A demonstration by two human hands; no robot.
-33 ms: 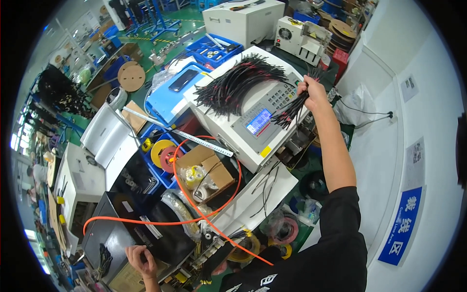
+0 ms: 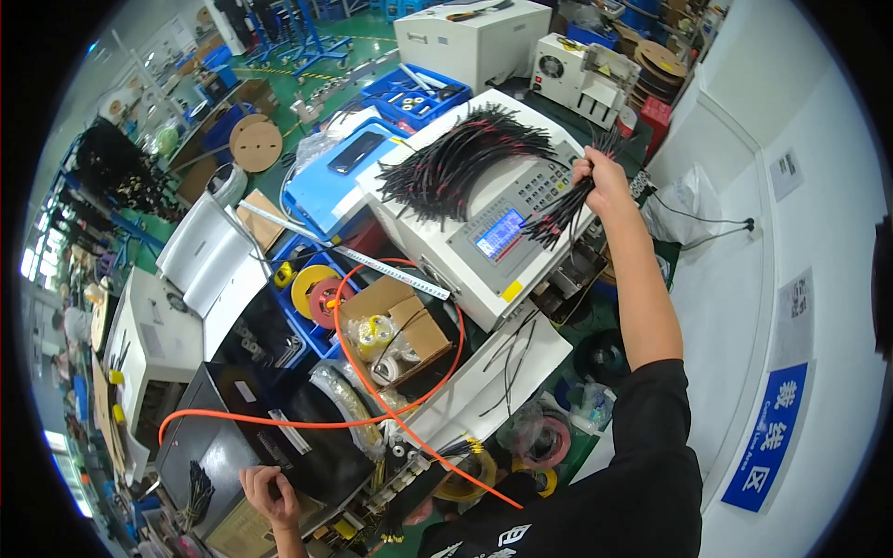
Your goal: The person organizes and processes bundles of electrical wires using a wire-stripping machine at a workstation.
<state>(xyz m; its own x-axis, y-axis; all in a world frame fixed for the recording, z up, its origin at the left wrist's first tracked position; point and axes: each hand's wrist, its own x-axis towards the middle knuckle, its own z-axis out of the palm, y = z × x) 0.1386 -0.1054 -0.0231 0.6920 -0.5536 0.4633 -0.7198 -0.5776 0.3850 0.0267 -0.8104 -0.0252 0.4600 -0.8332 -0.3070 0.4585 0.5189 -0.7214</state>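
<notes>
Nearest the person, the left hand [image 2: 270,495] rests with fingers curled on the top of a black machine case [image 2: 279,437] at the lower edge of the view; whether it grips anything there cannot be told. An orange cable [image 2: 372,409] loops from that case up over an open cardboard box [image 2: 400,325] holding tape rolls. Just beyond the box, a long steel ruler [image 2: 363,256] lies slanted across blue bins with yellow and pink spools [image 2: 314,290].

Further out, the right arm stretches over a white wire-cutting machine [image 2: 465,223] with a lit blue screen [image 2: 500,235] and keypad. The right hand [image 2: 600,177] is clenched around a bundle of short black wires [image 2: 563,214], held above the machine's control panel beside the screen. A larger heap of black wires with red tips [image 2: 465,158] lies on the machine's top, just to the left.

Beyond stand more white machines [image 2: 470,37], a blue tray [image 2: 414,93], a green workshop floor [image 2: 307,56] and, to the right, a white wall [image 2: 791,139] with a blue sign [image 2: 767,437].
</notes>
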